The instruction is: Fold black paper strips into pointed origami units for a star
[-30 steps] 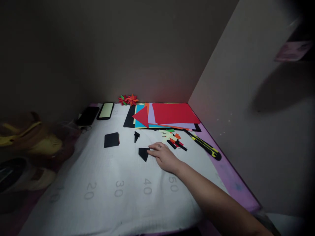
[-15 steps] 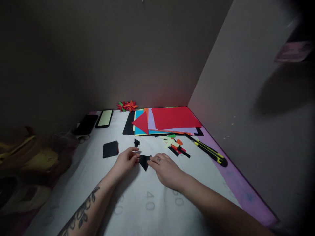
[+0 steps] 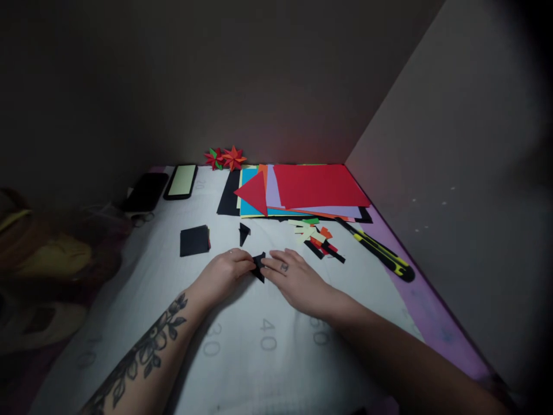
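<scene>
Between my two hands is a small folded piece of black paper, its visible part pointed at top and bottom. My left hand is closed on its left side, fingertips pinched together. My right hand has its fingertips on the right edge of the same paper, and they cover part of it. Another small folded black paper piece lies just beyond my left hand. Left of it rests a stack of black paper squares, with a bit of colour at its right edge.
Paper scraps lie beyond my right hand, beside a yellow-and-black utility knife. Coloured sheets and two folded paper stars sit against the wall. Two phones are at the back left. A numbered white cloth covers the table.
The black paper between my hands has turned, from a triangle pointing down to a narrower, more upright shape. My left fingers cover more of it. The whole view has shifted slightly.
</scene>
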The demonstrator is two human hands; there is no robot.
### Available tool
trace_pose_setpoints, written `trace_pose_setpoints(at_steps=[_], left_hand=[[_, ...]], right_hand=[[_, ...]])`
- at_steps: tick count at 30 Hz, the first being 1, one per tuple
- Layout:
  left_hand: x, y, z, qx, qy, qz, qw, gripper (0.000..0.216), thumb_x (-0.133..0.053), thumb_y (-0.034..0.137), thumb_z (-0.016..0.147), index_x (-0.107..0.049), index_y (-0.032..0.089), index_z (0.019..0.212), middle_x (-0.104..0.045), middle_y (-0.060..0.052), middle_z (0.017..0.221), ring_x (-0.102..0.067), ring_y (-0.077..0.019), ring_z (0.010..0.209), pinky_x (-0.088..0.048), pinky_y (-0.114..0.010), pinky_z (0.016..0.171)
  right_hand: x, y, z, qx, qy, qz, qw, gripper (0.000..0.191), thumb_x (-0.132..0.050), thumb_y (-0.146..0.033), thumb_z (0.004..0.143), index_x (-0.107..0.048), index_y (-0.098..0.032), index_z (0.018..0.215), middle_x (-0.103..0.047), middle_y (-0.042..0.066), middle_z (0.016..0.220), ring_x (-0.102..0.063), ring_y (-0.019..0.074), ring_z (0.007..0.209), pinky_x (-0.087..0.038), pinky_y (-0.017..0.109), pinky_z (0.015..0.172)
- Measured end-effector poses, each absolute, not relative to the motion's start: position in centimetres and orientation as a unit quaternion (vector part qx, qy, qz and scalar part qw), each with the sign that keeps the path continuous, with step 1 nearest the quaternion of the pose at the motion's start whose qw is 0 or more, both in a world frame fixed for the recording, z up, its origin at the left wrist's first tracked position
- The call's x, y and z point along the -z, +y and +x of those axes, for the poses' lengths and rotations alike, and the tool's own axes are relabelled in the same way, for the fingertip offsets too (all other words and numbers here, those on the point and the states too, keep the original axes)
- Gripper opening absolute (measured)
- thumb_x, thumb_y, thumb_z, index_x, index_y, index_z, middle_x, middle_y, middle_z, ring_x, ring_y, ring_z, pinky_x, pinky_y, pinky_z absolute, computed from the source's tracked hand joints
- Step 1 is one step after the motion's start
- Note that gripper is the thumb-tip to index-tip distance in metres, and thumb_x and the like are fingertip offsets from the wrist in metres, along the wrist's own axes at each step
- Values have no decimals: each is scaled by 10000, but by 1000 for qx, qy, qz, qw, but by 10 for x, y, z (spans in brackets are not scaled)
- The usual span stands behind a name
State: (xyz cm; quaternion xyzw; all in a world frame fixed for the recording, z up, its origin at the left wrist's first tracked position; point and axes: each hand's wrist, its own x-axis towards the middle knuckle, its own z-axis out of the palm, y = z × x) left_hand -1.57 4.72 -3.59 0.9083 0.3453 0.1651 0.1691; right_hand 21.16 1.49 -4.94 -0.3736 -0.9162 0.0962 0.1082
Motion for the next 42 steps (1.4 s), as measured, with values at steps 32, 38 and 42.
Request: trace_pose_setpoints(at_steps=[32, 38, 42], left_hand=[[36, 67, 4, -115, 412, 867, 255, 69, -618, 214, 742, -675, 193, 709, -634, -29, 783, -515, -191, 768, -401, -297, 709], [40, 67, 7, -122, 430, 859, 248, 68, -619, 226, 732, -671, 191, 706, -639, -31, 789, -547, -194, 778, -411, -301, 726], [37, 67, 7, -120, 432, 854, 263, 69, -610, 205, 725, -677, 188, 725, -636, -30, 800, -568, -191, 796, -422, -288, 725]], right_hand=[[47, 14, 220, -207, -919, -332, 58, 567, -386, 24, 832, -517, -258, 1306, -556, 22, 1352, -271, 184, 1401, -111, 474, 1149], [44, 13, 221, -180, -925, -333, 38, 514, -436, -18, 854, -547, -277, 1284, -524, 37, 1380, -211, 222, 1419, -138, 518, 1137], [46, 14, 224, -174, -924, -339, 25, 550, -454, -6, 834, -534, -296, 1294, -454, 39, 1437, -154, 227, 1432, -119, 527, 1139]])
